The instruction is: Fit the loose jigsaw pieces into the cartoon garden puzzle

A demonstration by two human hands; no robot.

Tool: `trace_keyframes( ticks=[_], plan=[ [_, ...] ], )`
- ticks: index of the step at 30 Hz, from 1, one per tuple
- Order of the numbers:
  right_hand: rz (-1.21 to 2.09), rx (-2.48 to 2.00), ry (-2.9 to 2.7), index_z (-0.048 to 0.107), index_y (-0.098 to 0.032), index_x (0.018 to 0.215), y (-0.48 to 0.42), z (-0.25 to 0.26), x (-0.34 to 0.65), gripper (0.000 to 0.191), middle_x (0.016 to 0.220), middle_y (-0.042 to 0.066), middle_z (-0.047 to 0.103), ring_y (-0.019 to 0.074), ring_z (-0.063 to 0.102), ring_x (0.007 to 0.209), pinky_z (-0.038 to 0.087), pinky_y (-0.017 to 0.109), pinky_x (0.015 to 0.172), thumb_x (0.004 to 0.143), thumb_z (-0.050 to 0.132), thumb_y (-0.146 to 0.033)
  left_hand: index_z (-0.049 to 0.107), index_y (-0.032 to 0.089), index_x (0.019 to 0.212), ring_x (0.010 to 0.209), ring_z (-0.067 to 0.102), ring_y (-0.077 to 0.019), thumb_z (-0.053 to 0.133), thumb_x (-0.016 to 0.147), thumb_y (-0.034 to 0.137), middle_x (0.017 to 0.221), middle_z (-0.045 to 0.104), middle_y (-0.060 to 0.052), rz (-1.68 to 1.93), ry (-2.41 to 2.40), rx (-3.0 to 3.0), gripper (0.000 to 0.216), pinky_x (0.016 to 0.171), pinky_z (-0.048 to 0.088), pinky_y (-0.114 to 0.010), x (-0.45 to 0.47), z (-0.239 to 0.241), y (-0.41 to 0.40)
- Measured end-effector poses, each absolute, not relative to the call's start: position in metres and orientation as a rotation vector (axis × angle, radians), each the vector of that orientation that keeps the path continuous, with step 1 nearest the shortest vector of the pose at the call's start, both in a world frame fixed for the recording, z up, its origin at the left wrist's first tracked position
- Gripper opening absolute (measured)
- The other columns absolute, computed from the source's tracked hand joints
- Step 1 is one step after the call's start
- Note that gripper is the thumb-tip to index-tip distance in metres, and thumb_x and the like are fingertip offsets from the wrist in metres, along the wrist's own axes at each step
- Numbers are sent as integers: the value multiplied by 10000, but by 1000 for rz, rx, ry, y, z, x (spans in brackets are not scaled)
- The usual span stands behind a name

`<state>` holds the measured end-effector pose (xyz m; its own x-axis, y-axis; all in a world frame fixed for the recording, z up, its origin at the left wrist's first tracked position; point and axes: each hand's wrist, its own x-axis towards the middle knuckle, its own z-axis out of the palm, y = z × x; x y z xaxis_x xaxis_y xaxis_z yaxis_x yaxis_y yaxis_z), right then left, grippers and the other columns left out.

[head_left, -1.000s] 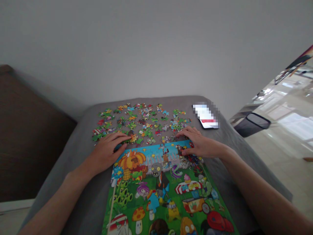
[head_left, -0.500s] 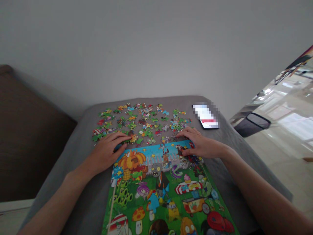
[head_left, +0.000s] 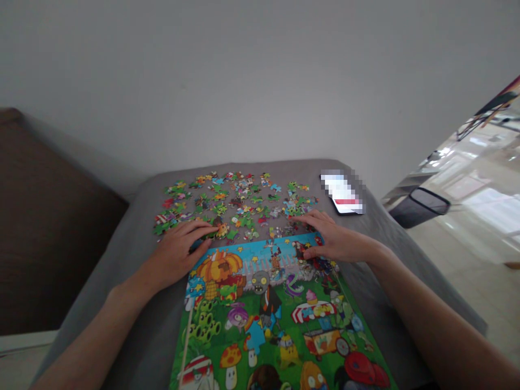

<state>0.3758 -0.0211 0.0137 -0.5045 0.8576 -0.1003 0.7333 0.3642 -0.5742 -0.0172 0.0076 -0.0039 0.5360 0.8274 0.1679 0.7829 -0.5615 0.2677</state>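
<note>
A cartoon puzzle [head_left: 280, 303] lies flat on grey cloth [head_left: 130, 244], its long axis seeming to run from 6 to 12 o'clock, the blue-sky edge facing 12; the near end is cut off. At its 11 o'clock corner, the left hand [head_left: 174, 252] is loosely curved, thumb and forefinger apart, fingertips at an orange piece [head_left: 222, 229]. At 1 o'clock, the right hand [head_left: 335, 242] spreads wider, thumb over the puzzle, fingers beyond its edge. Whether either grips anything, I cannot tell.
</note>
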Motion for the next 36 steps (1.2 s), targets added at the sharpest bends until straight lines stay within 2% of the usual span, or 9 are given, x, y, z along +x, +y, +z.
trace_keyframes(
  ticks=[4, 8, 10, 13, 21, 25, 28, 32, 36],
  plan=[
    [770, -1412, -2393, 407, -284, 1471, -20, 13, 377, 738, 1370, 115, 464, 317, 400, 1325, 322, 528, 1121, 834, 717, -493, 652, 243, 1259, 1198, 569, -288, 318, 993, 580, 1278, 631, -106, 397, 1382, 2618, 544, 1038, 440, -489, -18, -5, 8],
    [567, -1365, -2384, 536, -264, 1381, -14, 8, 377, 476, 1259, 111, 546, 286, 471, 1230, 362, 502, 1083, 956, 549, -478, 656, 225, 1256, 1192, 572, -289, 322, 999, 560, 1276, 631, -114, 406, 1377, 2630, 539, 1034, 442, -489, -18, -5, 8],
    [457, -1388, -2381, 593, -254, 1330, -11, 3, 378, 403, 1225, 114, 564, 285, 483, 1201, 371, 500, 1067, 996, 471, -444, 663, 212, 1248, 1183, 579, -289, 321, 1000, 552, 1272, 632, -118, 415, 1375, 2634, 542, 1031, 445, -487, -18, -5, 8],
    [334, -1483, -2375, 614, -246, 1322, -7, -6, 379, 408, 1266, 128, 549, 308, 472, 1213, 376, 517, 1060, 1005, 436, -431, 665, 210, 1246, 1181, 581, -292, 320, 999, 552, 1273, 631, -118, 421, 1377, 2641, 545, 1033, 444, -493, -18, -6, 8],
    [152, -1794, -2295, 510, -250, 1434, -6, -16, 377, 470, 1328, 138, 518, 347, 486, 1186, 435, 530, 975, 1019, 353, -405, 671, 222, 1234, 1174, 588, -297, 318, 994, 566, 1264, 638, -110, 432, 1381, 2648, 548, 1025, 454, -496, -18, -7, 9],
    [85, -1789, -2256, 542, -217, 1401, -5, -16, 376, 455, 1316, 153, 528, 362, 483, 1195, 434, 546, 966, 1014, 365, -379, 675, 208, 1229, 1167, 591, -297, 324, 994, 555, 1257, 639, -117, 434, 1376, 2652, 547, 1016, 459, -499, -18, -7, 9],
    [64, -1660, -2253, 604, -217, 1327, -5, -13, 375, 395, 1247, 142, 584, 338, 517, 1161, 430, 534, 982, 998, 419, -335, 674, 218, 1229, 1169, 590, -296, 324, 993, 558, 1262, 639, -111, 439, 1385, 2648, 542, 1017, 460, -501, -18, -7, 9],
    [106, -1531, -2248, 660, -193, 1221, -5, -10, 373, 326, 1116, 128, 676, 311, 585, 1095, 441, 498, 1004, 933, 574, -320, 674, 227, 1227, 1179, 586, -298, 321, 992, 567, 1266, 639, -106, 439, 1386, 2644, 544, 1025, 454, -501, -18, -8, 9],
    [234, -1506, -2187, 651, -190, 1242, -3, -13, 374, 380, 1163, 134, 689, 302, 601, 1125, 456, 499, 1006, 869, 672, -265, 669, 233, 1230, 1182, 582, -293, 326, 994, 566, 1269, 636, -108, 442, 1382, 2641, 534, 1029, 450, -494, -19, -9, 9]
  ],
)
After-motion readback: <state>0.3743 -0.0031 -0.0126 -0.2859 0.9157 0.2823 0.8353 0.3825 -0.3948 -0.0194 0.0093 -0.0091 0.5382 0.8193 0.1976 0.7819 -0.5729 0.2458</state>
